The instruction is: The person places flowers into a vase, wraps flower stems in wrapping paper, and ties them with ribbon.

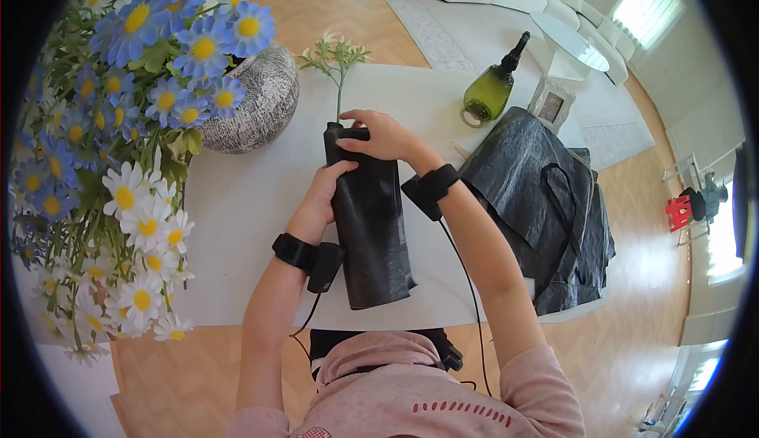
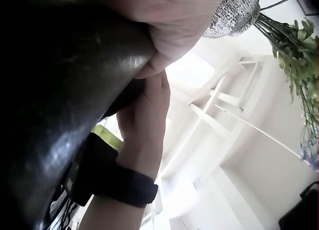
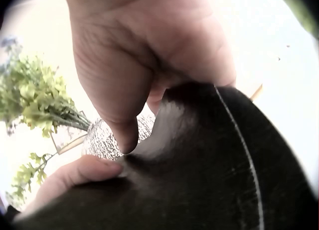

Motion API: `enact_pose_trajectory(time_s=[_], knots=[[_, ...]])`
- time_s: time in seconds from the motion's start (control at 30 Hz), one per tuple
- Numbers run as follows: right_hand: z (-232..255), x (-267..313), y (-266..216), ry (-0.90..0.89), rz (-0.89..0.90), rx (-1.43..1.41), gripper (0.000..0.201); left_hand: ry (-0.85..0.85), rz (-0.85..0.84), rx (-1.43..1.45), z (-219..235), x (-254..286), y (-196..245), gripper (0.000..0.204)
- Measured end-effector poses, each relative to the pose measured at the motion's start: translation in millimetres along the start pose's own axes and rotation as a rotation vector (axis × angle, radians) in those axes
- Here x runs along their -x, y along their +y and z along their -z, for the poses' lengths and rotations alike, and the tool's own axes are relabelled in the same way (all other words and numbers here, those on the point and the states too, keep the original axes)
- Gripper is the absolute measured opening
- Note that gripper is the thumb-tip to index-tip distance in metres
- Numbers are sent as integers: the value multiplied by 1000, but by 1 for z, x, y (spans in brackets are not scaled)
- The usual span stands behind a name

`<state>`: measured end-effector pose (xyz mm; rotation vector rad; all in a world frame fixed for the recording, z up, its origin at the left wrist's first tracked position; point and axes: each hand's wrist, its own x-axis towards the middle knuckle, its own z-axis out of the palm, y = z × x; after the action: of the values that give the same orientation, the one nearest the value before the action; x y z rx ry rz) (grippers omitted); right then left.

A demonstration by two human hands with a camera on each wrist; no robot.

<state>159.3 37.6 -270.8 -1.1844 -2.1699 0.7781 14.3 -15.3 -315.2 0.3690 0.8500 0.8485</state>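
Note:
A glossy black plastic wrap (image 1: 368,232), rolled into a long tube, lies across the near part of the white table (image 1: 237,224). From its top end rises a thin flower stem (image 1: 340,98) with pale blossoms. My left hand (image 1: 320,193) grips the tube's left side, thumb on the front and the other fingers hidden behind. My right hand (image 1: 379,136) holds the upper edge, its thumb pressed on the front and its fingers over the top. In the right wrist view the black wrap (image 3: 214,165) creases under the right thumb (image 3: 127,135), close to the left thumb (image 3: 94,170).
Blue and white artificial daisies (image 1: 142,224) crowd the left side beside a round silver vase (image 1: 261,106). Behind on the right stand a green bottle (image 1: 490,90) and a small picture frame (image 1: 551,104). More black plastic (image 1: 545,209) lies in a heap to the right.

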Motion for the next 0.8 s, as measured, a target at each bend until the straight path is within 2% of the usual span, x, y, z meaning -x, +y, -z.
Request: enact_pose_trajectory(time_s=[0.03,0.1,0.13,0.3,0.43,0.6,0.63,0.7,0.73,0.8], knots=[[-1,-3,-1,0,1,2,41,-5,-15,-21,0,-2,-1,31],[-4,-7,-1,3,170,94,31,-9,-9,-4,-3,0,-1,31],[-4,-8,-1,1,171,93,31,-10,1,11,-2,1,-1,31],[-6,-9,-5,-11,87,-25,15,-43,-41,1,0,-1,-4,32],[-10,-11,-2,37,36,-67,15,-50,-59,-32,1,-4,-4,32],[-9,-16,-2,258,-31,-133,20,-72,-46,5,-3,0,3,30],[-10,-16,-3,256,-26,-136,20,-88,-46,32,-4,0,4,30],[-16,-18,4,326,-246,-4,37,-56,-83,-36,-5,0,5,30],[-22,-26,16,327,-243,-7,37,-28,-113,-103,-5,-1,5,31],[-30,-42,38,134,-541,-409,52,-17,-124,-126,-5,-3,3,31]])
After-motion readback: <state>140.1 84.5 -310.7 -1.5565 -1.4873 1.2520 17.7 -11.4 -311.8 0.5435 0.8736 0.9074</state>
